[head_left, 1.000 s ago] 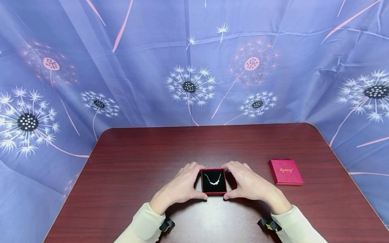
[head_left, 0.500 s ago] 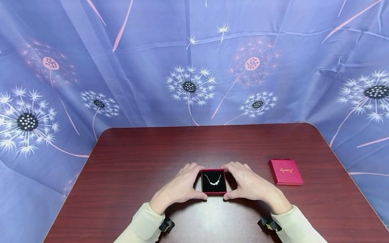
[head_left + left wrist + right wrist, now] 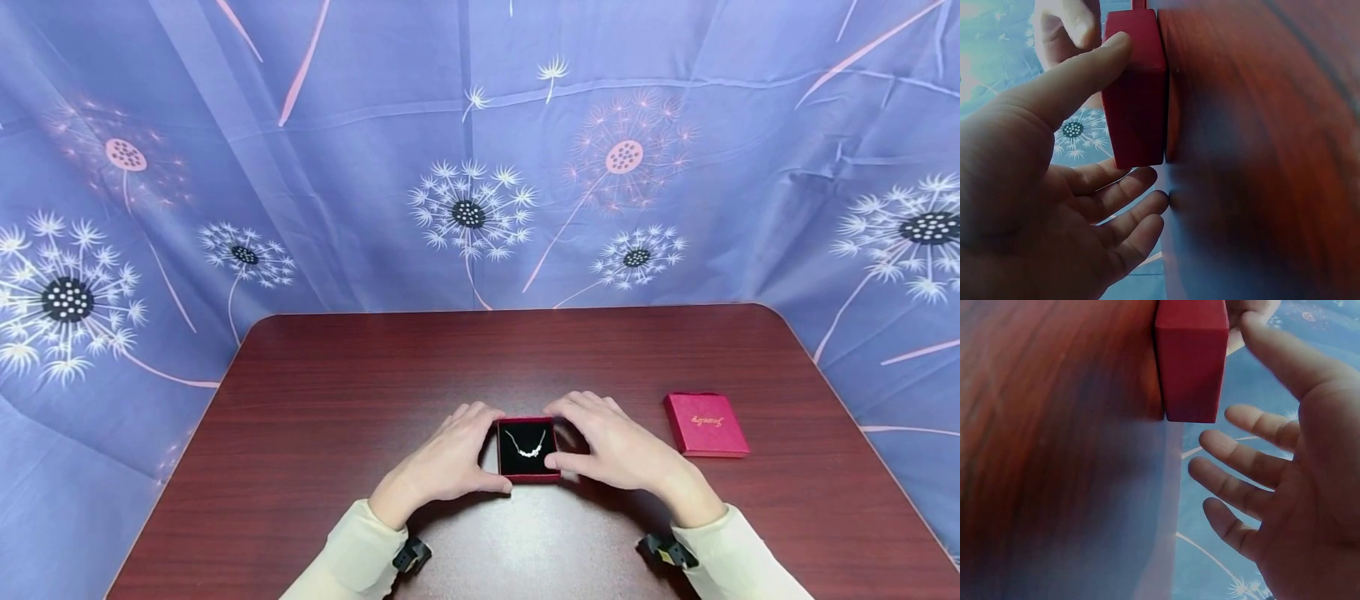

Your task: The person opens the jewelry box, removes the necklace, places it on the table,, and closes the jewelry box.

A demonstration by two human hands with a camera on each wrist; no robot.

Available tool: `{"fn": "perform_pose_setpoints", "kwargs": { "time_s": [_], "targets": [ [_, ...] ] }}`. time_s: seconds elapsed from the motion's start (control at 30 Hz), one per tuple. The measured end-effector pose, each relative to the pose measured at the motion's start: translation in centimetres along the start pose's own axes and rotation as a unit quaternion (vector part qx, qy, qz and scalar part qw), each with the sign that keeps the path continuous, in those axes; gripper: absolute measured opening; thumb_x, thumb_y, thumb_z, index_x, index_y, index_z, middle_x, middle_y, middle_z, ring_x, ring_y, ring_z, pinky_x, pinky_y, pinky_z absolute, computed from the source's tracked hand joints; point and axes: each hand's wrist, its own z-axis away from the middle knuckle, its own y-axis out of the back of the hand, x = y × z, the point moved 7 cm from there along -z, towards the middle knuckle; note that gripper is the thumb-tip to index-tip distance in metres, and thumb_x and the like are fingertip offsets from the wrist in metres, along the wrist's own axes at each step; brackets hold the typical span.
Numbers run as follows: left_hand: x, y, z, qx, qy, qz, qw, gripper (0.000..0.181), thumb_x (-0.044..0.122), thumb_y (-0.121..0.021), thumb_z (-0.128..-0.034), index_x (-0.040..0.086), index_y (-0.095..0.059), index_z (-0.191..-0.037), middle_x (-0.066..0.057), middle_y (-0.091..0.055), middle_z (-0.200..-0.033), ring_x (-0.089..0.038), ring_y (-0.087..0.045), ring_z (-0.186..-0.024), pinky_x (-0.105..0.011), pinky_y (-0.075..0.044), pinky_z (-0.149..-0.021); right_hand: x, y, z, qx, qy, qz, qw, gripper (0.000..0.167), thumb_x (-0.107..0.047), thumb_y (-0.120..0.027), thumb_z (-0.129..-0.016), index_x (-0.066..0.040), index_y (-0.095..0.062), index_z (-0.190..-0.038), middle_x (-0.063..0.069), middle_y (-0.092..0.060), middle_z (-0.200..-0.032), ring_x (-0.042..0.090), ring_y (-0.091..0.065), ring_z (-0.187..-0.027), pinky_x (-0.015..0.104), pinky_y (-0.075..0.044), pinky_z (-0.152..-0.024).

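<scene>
A small red jewelry box [image 3: 528,479] without its lid lies on the table in the head view. On its black insert [image 3: 513,465] rests a silver necklace [image 3: 529,454]. My left hand [image 3: 446,458] grips the box from the left side, thumb at the front corner and forefinger at the back, as the left wrist view of the box [image 3: 1138,112] shows. To the right, my right hand [image 3: 611,446] has its thumb raised over the box's right edge. In the right wrist view its relaxed fingers [image 3: 1235,453] stand apart from the box [image 3: 1191,375].
The matching red lid [image 3: 708,423], with gold lettering, lies on the right part of the dark red wooden table [image 3: 360,375]. Behind the table hangs a blue dandelion-patterned cloth [image 3: 360,192].
My right hand has loosened from the box's right side; its thumb has moved up from the front corner to over the right edge. The left hand and box have stayed in place.
</scene>
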Motion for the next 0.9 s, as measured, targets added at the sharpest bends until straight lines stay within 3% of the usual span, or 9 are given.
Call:
{"fn": "perform_pose_setpoints", "kwargs": {
  "time_s": [0.13,0.27,0.6,0.77,0.9],
  "targets": [
    [0.1,0.0,0.0,0.003,-0.002,-0.001,1.0000,0.092,0.048,-0.093,-0.0772,0.006,-0.054,-0.149,-0.004,-0.059,-0.136,-0.023,-0.052,-0.128,-0.046,-0.043,-0.115,-0.6,0.5,-0.4,0.036,0.023,0.036,0.9984,0.030,-0.034,-0.080,-0.096,-0.016,-0.071,-0.119,-0.005,-0.064,-0.118,0.017,-0.059,-0.113,0.045,-0.049,-0.093],
    [0.1,0.1,0.0,0.005,-0.003,-0.002,1.0000,0.092,0.048,-0.093,-0.0771,0.006,-0.054,-0.149,-0.004,-0.059,-0.135,-0.023,-0.053,-0.128,-0.046,-0.043,-0.114,-1.4,0.6,-0.8,0.069,0.033,0.086,0.9934,0.016,-0.025,-0.081,-0.093,-0.016,-0.075,-0.106,-0.002,-0.066,-0.113,0.021,-0.061,-0.106,0.044,-0.051,-0.087],
    [0.2,0.0,0.1,0.000,-0.003,0.000,1.0000,0.092,0.048,-0.093,-0.0776,0.005,-0.054,-0.149,-0.005,-0.059,-0.135,-0.023,-0.053,-0.128,-0.046,-0.043,-0.115,-2.4,-0.3,-1.7,0.088,0.025,0.189,0.9777,0.011,-0.023,-0.084,-0.086,-0.016,-0.077,-0.089,0.002,-0.069,-0.108,0.027,-0.062,-0.100,0.041,-0.050,-0.077],
    [0.1,-0.1,0.0,-0.001,-0.005,0.001,1.0000,0.090,0.047,-0.093,-0.0785,0.006,-0.053,-0.149,-0.004,-0.059,-0.135,-0.022,-0.052,-0.128,-0.045,-0.043,-0.115,-3.1,-0.8,-1.9,0.087,0.026,0.239,0.9668,0.011,-0.022,-0.083,-0.084,-0.015,-0.075,-0.083,0.003,-0.067,-0.104,0.029,-0.060,-0.097,0.040,-0.047,-0.074],
    [0.1,0.0,0.0,0.000,-0.007,0.000,1.0000,0.089,0.046,-0.093,-0.0789,0.006,-0.053,-0.148,-0.003,-0.058,-0.135,-0.022,-0.052,-0.128,-0.045,-0.043,-0.115,-3.5,-1.0,-2.1,0.074,0.009,0.257,0.9634,0.009,-0.020,-0.080,-0.082,-0.014,-0.073,-0.080,0.003,-0.065,-0.102,0.030,-0.058,-0.095,0.041,-0.045,-0.072]
  ]
}}
